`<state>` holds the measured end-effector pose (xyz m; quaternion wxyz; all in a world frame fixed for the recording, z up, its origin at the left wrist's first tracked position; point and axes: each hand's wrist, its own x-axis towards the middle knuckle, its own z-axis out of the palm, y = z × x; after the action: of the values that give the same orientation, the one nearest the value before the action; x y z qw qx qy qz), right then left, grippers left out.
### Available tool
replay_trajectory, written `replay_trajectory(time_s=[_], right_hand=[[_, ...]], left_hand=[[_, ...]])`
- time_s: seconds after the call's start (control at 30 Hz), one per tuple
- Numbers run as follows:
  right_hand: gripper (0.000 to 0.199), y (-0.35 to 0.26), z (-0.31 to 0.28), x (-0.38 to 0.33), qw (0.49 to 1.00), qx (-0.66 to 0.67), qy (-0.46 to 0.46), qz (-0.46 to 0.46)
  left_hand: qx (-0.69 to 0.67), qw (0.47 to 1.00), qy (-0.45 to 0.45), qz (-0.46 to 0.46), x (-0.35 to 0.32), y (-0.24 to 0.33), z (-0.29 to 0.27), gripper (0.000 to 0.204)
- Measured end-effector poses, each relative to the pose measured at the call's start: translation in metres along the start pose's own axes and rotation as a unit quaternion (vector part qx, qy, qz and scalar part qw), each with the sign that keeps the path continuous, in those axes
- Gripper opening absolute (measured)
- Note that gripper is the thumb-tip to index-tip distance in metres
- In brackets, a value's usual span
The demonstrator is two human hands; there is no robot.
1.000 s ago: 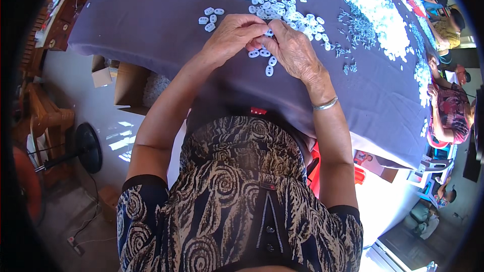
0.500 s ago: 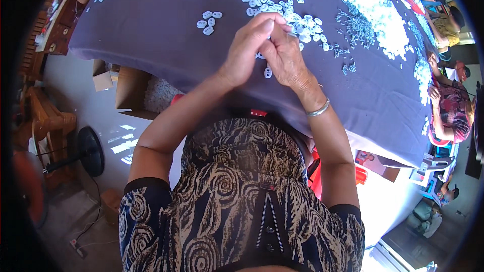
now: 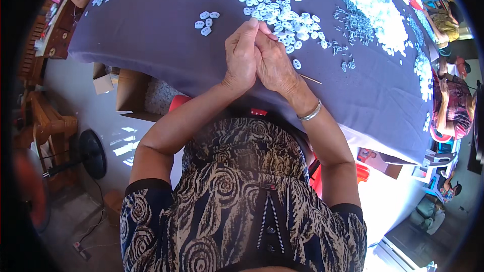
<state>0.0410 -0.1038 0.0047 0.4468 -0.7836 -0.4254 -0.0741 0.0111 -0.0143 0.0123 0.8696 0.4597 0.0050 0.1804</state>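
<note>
My left hand (image 3: 240,56) and my right hand (image 3: 276,64) are pressed together above the near part of the cloth-covered table, fingers closed into each other. Whatever lies between the palms, if anything, is hidden. Just beyond my fingertips spreads a loose heap of small white oval pieces with holes (image 3: 275,12). A single oval piece (image 3: 296,64) sits right beside my right hand, and a thin wooden stick (image 3: 311,79) lies near that wrist. Off to the left, several more oval pieces (image 3: 205,23) form a small group.
A heap of small dark screw-like parts (image 3: 357,27) borders a large pile of white pieces (image 3: 380,15) on the right. Other people sit around the table (image 3: 151,40). An open cardboard box (image 3: 132,90) and a black fan (image 3: 92,153) stand on the floor at left.
My joined hands have drawn toward me and slightly left, away from the heap. The wooden stick now shows more fully beside my right wrist.
</note>
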Motion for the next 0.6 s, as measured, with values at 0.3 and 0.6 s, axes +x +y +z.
replay_trajectory(time_s=[0.3, 0.6], right_hand=[[0.022, 0.0, -0.001, -0.002, 1.0, -0.027, -0.002, 0.015], [0.019, 0.008, 0.0, 0.0, 0.999, -0.045, 0.006, -0.03]], left_hand=[[-0.02, 0.999, -0.019, -0.029, -0.002, -0.002, -0.005, 0.035], [-0.037, 0.998, -0.014, -0.055, 0.006, -0.008, -0.011, 0.031]])
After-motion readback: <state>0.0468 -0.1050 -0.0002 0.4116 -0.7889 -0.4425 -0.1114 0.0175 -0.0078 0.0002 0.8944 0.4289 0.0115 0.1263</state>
